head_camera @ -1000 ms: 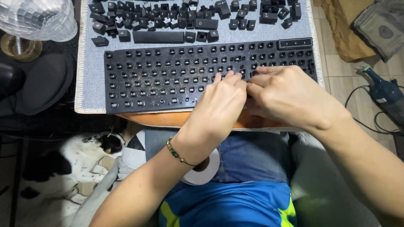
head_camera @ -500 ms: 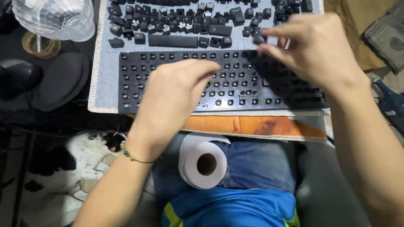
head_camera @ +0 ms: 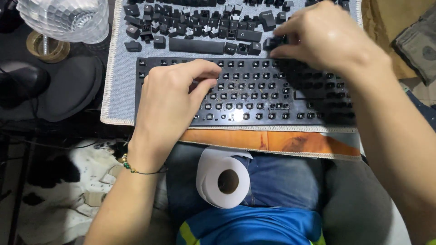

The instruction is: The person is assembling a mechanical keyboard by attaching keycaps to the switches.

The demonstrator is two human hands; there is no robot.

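A black keyboard frame (head_camera: 254, 97) with its keycaps taken off lies on a grey-blue mat (head_camera: 119, 86); crumbs and dust show between the switch stems. Several loose black keycaps (head_camera: 195, 25) are spread on the mat behind it. My left hand (head_camera: 170, 102) rests on the left half of the keyboard, fingers curled toward its upper rows, holding nothing I can make out. My right hand (head_camera: 324, 38) is over the keyboard's upper right edge, fingertips pinched on a small black keycap (head_camera: 271, 43) beside the loose ones.
A roll of white tissue (head_camera: 225, 179) lies in my lap on blue jeans. A faceted glass piece (head_camera: 63, 18) and a tape roll (head_camera: 43, 45) stand at the left. A black-and-white dog (head_camera: 68, 181) lies on the floor at lower left. An orange board edge (head_camera: 272, 140) sticks out under the mat.
Both hands left the middle of the keyboard. My right hand moved up to the keycap pile with a keycap in its fingers; my left hand shifted to the left half.
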